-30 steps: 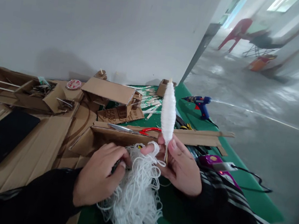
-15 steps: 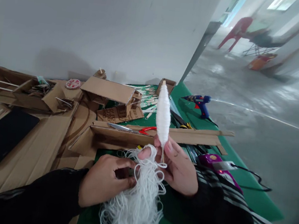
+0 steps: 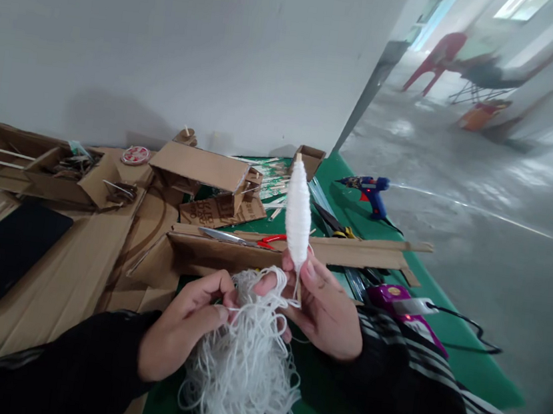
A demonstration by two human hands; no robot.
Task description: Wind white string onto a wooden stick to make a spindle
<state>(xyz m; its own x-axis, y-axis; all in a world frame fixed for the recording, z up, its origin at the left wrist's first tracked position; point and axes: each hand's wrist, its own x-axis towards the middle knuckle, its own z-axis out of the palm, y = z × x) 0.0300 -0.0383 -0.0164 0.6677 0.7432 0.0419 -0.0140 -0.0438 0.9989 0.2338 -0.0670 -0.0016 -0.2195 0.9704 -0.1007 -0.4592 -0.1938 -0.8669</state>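
Observation:
A stick wound with white cord (image 3: 298, 213) stands nearly upright, its lower end pinched in my right hand (image 3: 329, 307). Loops of the loose white cord (image 3: 246, 371) pass over the fingers of that hand and hang in a big tangled bundle below. At the bundle's upper left, my left hand (image 3: 185, 330) is closed, with thumb and forefinger pinching a strand of the cord. The tips of some right fingers are hidden behind the loops.
Behind my hands lie an open cardboard box (image 3: 220, 254), red-handled scissors (image 3: 232, 236) and cardboard pieces. A blue glue gun (image 3: 373, 193) and a purple power strip (image 3: 412, 311) are on the right. A black tablet-like slab (image 3: 3, 257) lies left.
My left hand has closed on a strand and moved slightly left. The wound stick has shifted a little left and down, and the hanging cord has swung left.

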